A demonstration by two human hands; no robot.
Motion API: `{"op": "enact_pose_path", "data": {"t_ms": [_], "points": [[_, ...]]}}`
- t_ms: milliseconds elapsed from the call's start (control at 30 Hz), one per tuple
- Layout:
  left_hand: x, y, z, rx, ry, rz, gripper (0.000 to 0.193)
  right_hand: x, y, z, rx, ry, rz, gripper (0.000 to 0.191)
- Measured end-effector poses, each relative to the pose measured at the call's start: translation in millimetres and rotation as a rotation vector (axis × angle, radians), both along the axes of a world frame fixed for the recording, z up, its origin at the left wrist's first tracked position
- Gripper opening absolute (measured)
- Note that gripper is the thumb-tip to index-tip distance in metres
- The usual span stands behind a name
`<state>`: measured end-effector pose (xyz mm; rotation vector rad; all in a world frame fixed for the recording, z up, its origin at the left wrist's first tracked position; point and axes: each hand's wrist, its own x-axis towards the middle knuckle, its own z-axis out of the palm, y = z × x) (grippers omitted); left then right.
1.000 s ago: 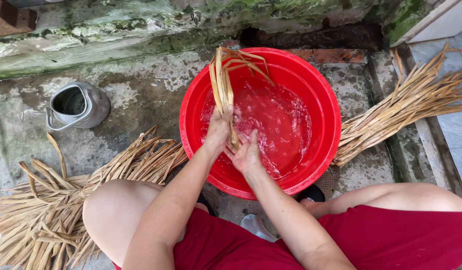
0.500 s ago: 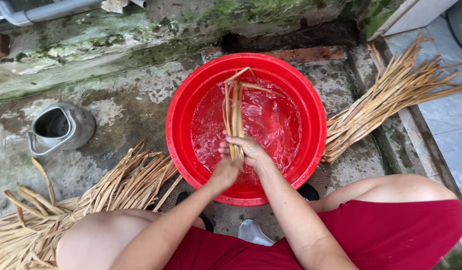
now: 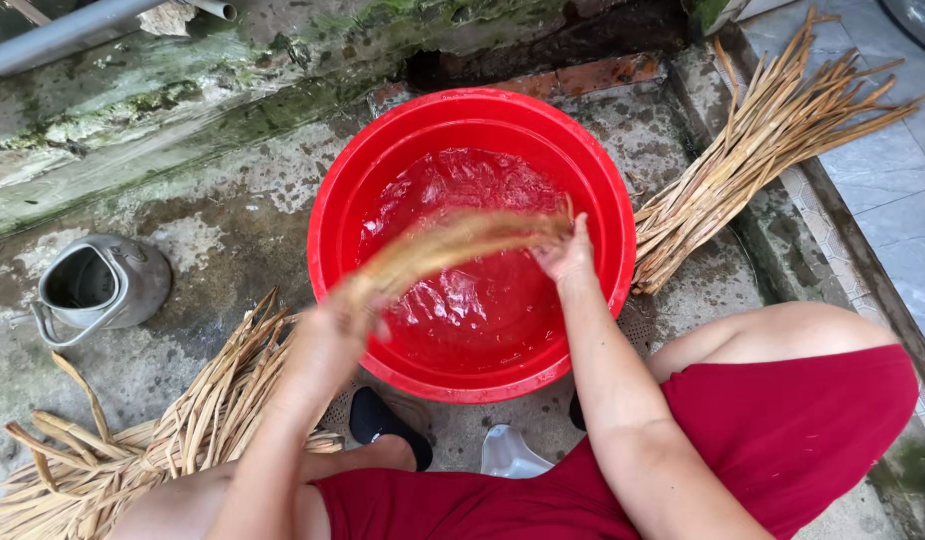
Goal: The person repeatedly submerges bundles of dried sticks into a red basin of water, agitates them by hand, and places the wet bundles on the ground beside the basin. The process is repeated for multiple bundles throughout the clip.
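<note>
A: Head view, now. Bundle of pale tan dried leaf strips (image 3: 452,245) stretched near-horizontal across the round red plastic basin (image 3: 472,240), above the water. Motion-blurred.

B: Change from earlier frames?

A: Yes. One second ago: strips upright, both hands together at the lower end, near the basin's front rim. Half a second ago: still upright, ends dipped in water. Now: hands spread wide, bundle laid sideways and pulled out between them.

B: Hand states?

A: Right hand (image 3: 565,252) closed around the right end of the strips, over the water near the basin's right wall. Left hand (image 3: 334,322) blurred at the left end, by the front-left rim; seems wrapped around the strips, but finger closure not resolvable. Cannot tell for sure.

B: Meaning?

A: Judgement only: dipping phase over, now drawing or wringing the wet strips along their length. Bundle out of the water, apparently dripping; hard to confirm through blur.

B: Surroundings?

A: Heap of the same dry tan strips (image 3: 172,430) on the wet concrete floor (image 3: 232,200) at left, beside the left knee. Second straight bundle (image 3: 762,150) at right, just beside the basin. Dented grey metal kettle (image 3: 97,285) well left of the basin. Mossy concrete ledge (image 3: 182,100) behind. Red shorts (image 3: 782,430), black sandal (image 3: 387,425) below the basin.
</note>
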<state>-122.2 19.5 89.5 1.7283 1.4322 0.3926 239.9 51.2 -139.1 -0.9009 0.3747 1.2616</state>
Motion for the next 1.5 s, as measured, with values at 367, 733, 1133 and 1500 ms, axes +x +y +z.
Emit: {"op": "enact_pose_path", "data": {"t_ms": [367, 733, 1133, 1500], "points": [[65, -10, -123, -0.098, 0.388, -0.403, 0.043, -171, -17, 48, 0.036, -0.059, 0.635, 0.034], [27, -15, 13, -0.222, 0.317, -0.355, 0.037, 9, 31, -19, 0.073, -0.010, -0.017, 0.066], [45, 21, -166, -0.250, -0.036, -0.043, 0.034, -185, -8, 60, 0.262, -0.091, 0.719, 0.050], [32, -16, -39, -0.144, 0.115, -0.485, 0.045, -18, -2, -30, -0.087, -0.029, 0.165, 0.039]]}}
